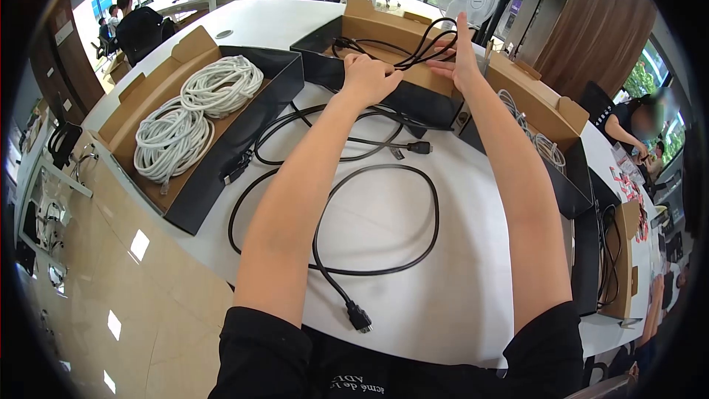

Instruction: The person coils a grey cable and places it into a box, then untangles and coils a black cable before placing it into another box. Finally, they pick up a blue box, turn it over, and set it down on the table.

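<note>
My left hand (369, 77) is curled closed, its grip pinching the black cable (422, 46) just above the near wall of the middle box (413, 100). My right hand (461, 59) stands just beside it to the right, grip spread, fingers straight up, with the cable's loops lying against them. I cannot tell whether the thumb presses on them. The gathered cable runs between my two hands, its long axis left to right across the box, and its loops bulge away from me over the cardboard inside. Both hands touch it, and the left is the one that really holds. Nearer me, loose cables (369, 222) sprawl on the counter (458, 281). White coils (196, 114) fill the left box (214, 177).
</note>
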{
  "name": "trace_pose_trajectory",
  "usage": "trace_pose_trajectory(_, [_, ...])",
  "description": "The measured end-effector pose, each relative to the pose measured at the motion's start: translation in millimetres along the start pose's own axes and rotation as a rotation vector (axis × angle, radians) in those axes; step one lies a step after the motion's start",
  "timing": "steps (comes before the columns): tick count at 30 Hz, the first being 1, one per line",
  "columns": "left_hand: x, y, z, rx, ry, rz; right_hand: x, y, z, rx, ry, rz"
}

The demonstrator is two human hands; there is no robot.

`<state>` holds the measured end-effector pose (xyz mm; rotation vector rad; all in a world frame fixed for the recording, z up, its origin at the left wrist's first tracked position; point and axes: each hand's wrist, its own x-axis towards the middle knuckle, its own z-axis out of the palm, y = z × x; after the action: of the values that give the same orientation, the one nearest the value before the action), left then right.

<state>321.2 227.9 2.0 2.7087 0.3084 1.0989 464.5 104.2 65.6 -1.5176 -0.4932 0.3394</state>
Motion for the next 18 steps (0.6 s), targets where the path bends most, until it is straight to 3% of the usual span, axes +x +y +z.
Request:
trace_pose_trajectory(2, [-7,4,-5,-0.019,-0.026,0.013,9,3,-19,-0.153,-0.074,0.045])
trace_pose_trajectory(3, [-10,7,-6,-0.025,-0.035,0.018,11,8,-20,-0.176,-0.004,0.028])
trace_pose_trajectory(4, [-13,9,-7,-0.031,-0.044,0.024,8,8,-24,-0.259,-0.097,0.066])
trace_pose_trajectory(6, [-18,16,-11,-0.03,-0.037,0.052,0,15,-22,-0.481,-0.083,-0.044])
trace_pose_trajectory(8, [-21,23,-18,-0.006,-0.107,0.028,-6,18,-24,-0.656,-0.025,-0.18])
trace_pose_trajectory(9, [-23,24,-18,0.015,-0.049,0.06,-6,22,-27,-0.744,0.001,-0.247])
trace_pose_trajectory(12, [-22,24,-24,-0.009,-0.191,0.02,-19,40,-33,-0.795,0.232,-0.846])
trace_pose_trajectory(13, [-23,24,-28,-0.04,-0.182,0.063,-25,42,-34,-0.818,0.155,-0.864])
trace_pose_trajectory(15, [-29,24,-35,-0.104,-0.161,0.151,-40,32,-35,-1.373,-0.029,-0.66])
trace_pose_trajectory(16, [-34,27,-40,-0.153,-0.121,0.106,-53,21,-35,-1.642,-0.128,-0.529])
trace_pose_trajectory(17, [-41,29,-44,-0.202,-0.082,0.061,-63,8,-33,-1.622,-0.271,-0.279])
trace_pose_trajectory(18, [-48,32,-50,-0.25,-0.042,0.018,-62,8,-34,-1.634,-0.276,-0.265])
